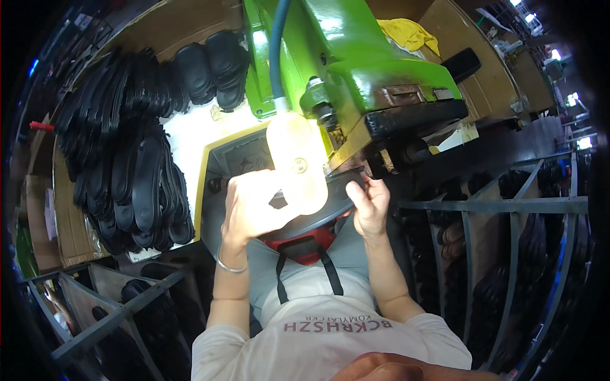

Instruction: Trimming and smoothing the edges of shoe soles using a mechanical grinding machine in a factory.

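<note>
A black shoe sole [338,195] lies across under the head of a green machine [362,70], its near edge curving toward me. My right hand [370,206] is closed on the sole's right end, thumb on top, close to the machine's working point. From the left, my left hand [251,206] reaches to the sole's other end with bent fingers. A bright lamp [297,162] on a blue-grey flexible neck covers those fingertips and part of the sole, so the left grip is partly hidden.
Stacks of black soles [143,184] fill the white table at left, inside cardboard walls. A yellow-edged opening [204,166] lies beside the lamp. Metal racks [495,205] holding dark soles stand on both sides of me. A yellow cloth [412,36] rests behind the machine.
</note>
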`<state>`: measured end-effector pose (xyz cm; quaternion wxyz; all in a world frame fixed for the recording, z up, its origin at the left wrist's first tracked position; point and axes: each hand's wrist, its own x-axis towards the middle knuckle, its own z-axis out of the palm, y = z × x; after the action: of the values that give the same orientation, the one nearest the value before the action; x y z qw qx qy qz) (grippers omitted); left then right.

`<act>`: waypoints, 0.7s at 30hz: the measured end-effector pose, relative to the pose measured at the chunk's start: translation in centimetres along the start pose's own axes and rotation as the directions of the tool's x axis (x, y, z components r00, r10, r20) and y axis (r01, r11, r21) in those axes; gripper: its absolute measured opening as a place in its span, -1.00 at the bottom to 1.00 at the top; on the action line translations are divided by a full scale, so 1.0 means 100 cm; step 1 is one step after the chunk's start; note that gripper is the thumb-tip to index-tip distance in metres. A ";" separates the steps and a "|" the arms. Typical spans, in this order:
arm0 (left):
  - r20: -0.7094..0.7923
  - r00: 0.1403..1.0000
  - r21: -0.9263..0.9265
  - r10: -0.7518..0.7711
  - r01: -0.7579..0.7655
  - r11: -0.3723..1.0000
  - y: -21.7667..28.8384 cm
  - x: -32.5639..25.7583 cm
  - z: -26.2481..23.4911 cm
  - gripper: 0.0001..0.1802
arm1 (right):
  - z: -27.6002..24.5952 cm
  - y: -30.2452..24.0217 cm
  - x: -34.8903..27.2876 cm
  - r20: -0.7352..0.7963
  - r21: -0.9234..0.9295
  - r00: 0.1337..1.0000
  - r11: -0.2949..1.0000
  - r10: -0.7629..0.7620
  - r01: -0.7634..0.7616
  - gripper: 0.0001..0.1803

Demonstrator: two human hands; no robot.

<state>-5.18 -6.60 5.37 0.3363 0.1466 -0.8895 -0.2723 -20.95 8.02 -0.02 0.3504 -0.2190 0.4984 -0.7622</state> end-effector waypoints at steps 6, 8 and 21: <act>-0.160 0.881 -0.285 -0.446 0.391 0.875 0.022 -0.060 0.032 -0.83 | 0.009 -0.004 0.009 0.130 -0.026 0.991 1.000 -0.004 0.007 -0.59; -0.209 0.796 -0.408 -0.568 0.457 0.790 0.033 -0.074 0.057 -0.83 | 0.023 -0.009 0.017 0.107 -0.004 0.993 0.999 -0.042 0.042 -0.64; 0.028 0.895 -0.410 -0.446 0.417 0.811 0.025 -0.039 0.083 -0.82 | -0.002 -0.007 0.006 -0.025 -0.221 0.968 0.946 -0.249 0.237 -0.58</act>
<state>-8.14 0.34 -0.33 0.3193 0.2809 -0.7445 -0.5147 -21.74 7.88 0.56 0.2146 -0.2956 0.5566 -0.7462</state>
